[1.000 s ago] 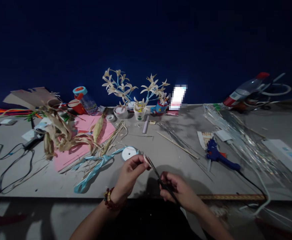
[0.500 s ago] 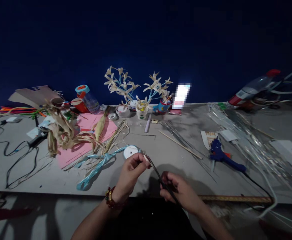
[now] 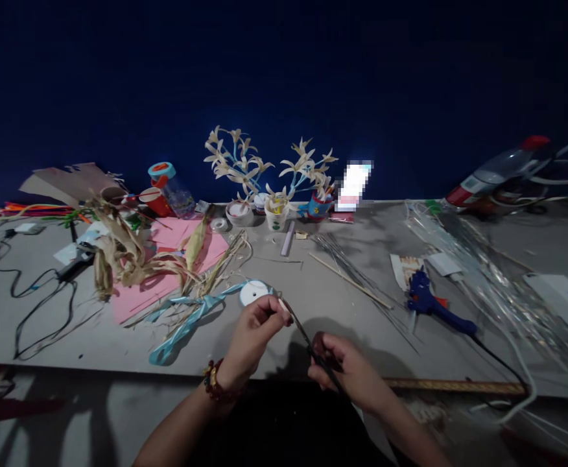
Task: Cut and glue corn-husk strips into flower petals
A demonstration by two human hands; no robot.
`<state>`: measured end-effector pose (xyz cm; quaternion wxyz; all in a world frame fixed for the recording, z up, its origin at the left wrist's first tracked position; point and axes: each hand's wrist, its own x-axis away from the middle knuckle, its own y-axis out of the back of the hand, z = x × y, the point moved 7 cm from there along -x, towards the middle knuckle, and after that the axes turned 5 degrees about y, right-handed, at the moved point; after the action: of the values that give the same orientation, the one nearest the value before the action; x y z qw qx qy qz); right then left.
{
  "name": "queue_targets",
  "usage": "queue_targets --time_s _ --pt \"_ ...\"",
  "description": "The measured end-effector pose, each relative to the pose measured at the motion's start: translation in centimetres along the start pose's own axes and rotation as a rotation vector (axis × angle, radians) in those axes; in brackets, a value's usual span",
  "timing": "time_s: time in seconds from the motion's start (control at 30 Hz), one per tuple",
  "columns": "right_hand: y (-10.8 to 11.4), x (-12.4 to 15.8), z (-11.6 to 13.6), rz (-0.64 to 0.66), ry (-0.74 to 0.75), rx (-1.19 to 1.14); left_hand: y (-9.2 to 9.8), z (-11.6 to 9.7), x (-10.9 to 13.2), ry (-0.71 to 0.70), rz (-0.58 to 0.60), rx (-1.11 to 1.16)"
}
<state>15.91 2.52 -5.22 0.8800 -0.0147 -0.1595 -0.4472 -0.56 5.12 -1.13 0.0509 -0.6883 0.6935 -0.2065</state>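
My left hand (image 3: 252,337), with a bead bracelet on the wrist, pinches a small pale strip (image 3: 283,305) over the table's near edge. My right hand (image 3: 349,371) grips the handles of dark scissors (image 3: 313,347). Their blades point up and left and meet the pale strip at my left fingertips. Just behind my left hand lies a white ribbon spool (image 3: 251,292) with a light blue ribbon (image 3: 187,321) trailing left.
Dried corn husks (image 3: 128,256) lie on pink paper (image 3: 167,269) at the left, beside black cables (image 3: 31,305). Husk flowers in cups (image 3: 274,188) stand at the back. A blue glue gun (image 3: 432,305), thin wires (image 3: 352,272), clear wrapping (image 3: 488,272) and a bottle (image 3: 502,172) lie right.
My hands and the scissors stay together in the same hold. The view has shifted slightly, so everything on the table sits a little further right and up.
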Motion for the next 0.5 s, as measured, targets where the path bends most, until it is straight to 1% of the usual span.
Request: queue_targets --time_s 0.3,0.5 --pt "0.04 -0.08 0.48 -0.014 -0.002 0.007 0.06 0.10 0.01 -0.005 0.007 -0.010" --pt "0.16 -0.22 0.24 -0.032 0.001 0.010 0.12 -0.05 -0.07 -0.007 -0.001 -0.014"
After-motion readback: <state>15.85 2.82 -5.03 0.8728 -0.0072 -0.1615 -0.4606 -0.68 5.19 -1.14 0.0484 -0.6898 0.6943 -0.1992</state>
